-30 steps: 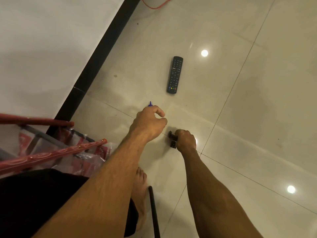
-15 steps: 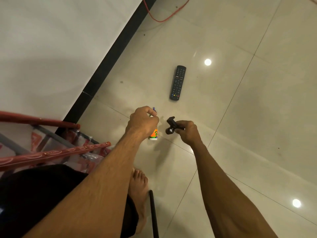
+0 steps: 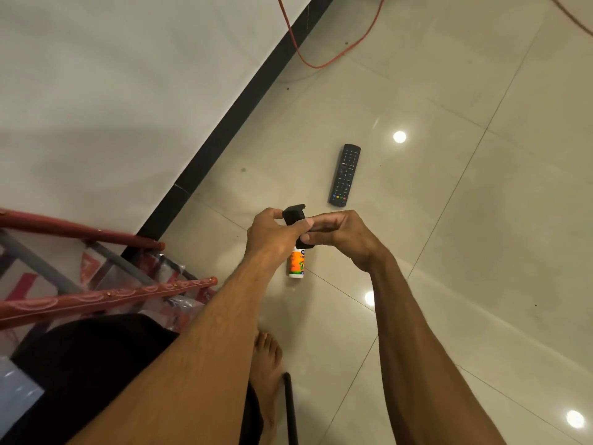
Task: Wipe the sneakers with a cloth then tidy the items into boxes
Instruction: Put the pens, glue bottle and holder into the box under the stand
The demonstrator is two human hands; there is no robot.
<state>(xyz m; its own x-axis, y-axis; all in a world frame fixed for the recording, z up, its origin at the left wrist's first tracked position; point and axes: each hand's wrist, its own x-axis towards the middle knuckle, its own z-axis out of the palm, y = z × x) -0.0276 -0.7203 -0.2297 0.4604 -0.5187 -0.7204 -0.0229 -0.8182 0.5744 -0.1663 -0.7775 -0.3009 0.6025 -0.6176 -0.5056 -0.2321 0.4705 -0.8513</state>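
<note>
Both hands meet over the floor [image 3: 449, 252] on a small black part [image 3: 293, 215]. The left hand [image 3: 272, 234] has its fingers curled and pinches the part's upper end, and the right hand [image 3: 343, 234] pinches its lower end from the 3 o'clock side. An orange-and-white bottle [image 3: 296, 263] shows just under the left hand at 6 o'clock; I cannot tell whether that hand also holds it or whether it stands on the tiles. This looks like the tidying stage, with loose items being gathered. No sneakers, cloth or boxes are in view. To do the step well, one hand should probably take the whole part in a firm pinch before the other lets go, since so small a piece could slip and skid across the glossy tile. If the left hand does carry the bottle, it is better to give the part to the right hand than to overload the left. The remote [image 3: 345, 175] lies alone at 1 o'clock, near the hands, and is likely the next pickup. The red rack [image 3: 96, 297] at 8 o'clock crowds that side.
</note>
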